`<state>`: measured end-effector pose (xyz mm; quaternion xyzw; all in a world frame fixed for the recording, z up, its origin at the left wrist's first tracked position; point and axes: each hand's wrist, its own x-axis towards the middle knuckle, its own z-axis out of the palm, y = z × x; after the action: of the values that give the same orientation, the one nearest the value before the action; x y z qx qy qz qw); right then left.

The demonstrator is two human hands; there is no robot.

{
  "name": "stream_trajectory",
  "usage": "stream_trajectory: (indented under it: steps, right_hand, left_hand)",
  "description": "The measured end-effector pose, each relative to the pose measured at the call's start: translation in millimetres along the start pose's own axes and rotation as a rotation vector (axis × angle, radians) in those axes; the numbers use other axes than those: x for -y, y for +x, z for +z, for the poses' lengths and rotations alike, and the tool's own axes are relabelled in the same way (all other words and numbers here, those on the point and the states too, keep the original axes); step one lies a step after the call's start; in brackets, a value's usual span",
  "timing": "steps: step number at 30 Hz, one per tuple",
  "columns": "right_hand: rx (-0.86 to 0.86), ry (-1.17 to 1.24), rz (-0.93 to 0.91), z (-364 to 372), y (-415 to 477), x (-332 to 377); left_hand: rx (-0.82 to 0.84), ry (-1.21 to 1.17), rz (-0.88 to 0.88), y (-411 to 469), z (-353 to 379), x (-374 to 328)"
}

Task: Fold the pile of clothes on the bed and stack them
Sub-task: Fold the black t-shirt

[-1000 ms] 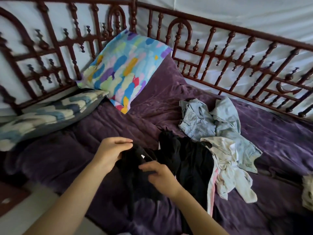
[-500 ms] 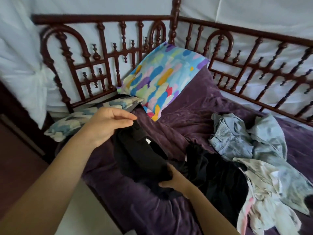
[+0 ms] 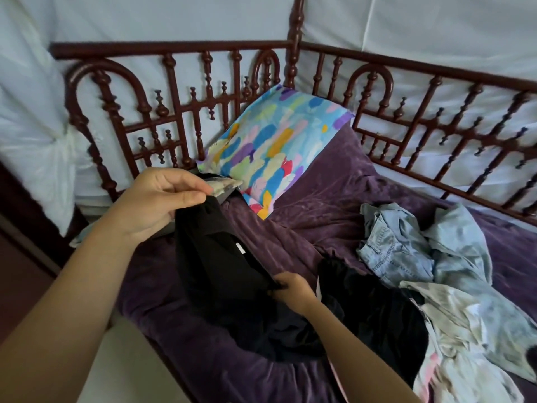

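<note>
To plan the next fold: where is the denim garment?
The denim garment lies right in head view, on the purple bedspread, beyond the white garment.

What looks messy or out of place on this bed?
Only the laundry: a denim garment and a pale top lie crumpled in a heap on the purple bedspread. The left hand and right hand grip a black garment, not yet folded. Nothing looks torn or spilled.

Item 1, black garment [image 3: 220, 263]: unfolded, stretched slantwise over the purple bed cover [image 3: 319, 205], small white tag showing. The left hand [image 3: 157, 199] pinches its upper edge and the right hand [image 3: 293, 289] grips its lower edge. Pile at right, crumpled: second black item [image 3: 374, 315], light-blue denim [image 3: 389, 251] behind it, pale whitish garment [image 3: 465, 330] rightmost.
</note>
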<state>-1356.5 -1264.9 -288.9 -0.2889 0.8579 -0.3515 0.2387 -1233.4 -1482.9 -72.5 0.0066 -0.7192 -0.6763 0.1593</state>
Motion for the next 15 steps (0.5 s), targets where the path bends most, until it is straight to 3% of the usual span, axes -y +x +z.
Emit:
stream_trajectory:
  steps: [9, 12, 15]
  right_hand:
    - [0.264, 0.052, -0.018, -80.3, -41.3, 32.8]
    - [0.301, 0.400, 0.056, -78.4, -68.6, 42.7]
    - [0.123, 0.696, 0.075, -84.7, -90.4, 49.4]
  left_hand:
    - [-0.089, -0.154, 0.092, 29.3, -2.7, -15.3]
    - [-0.073, -0.187, 0.110, 42.9, 9.0, -23.5]
    - [-0.048, -0.217, 0.128, 58.5, 21.1, -27.3]
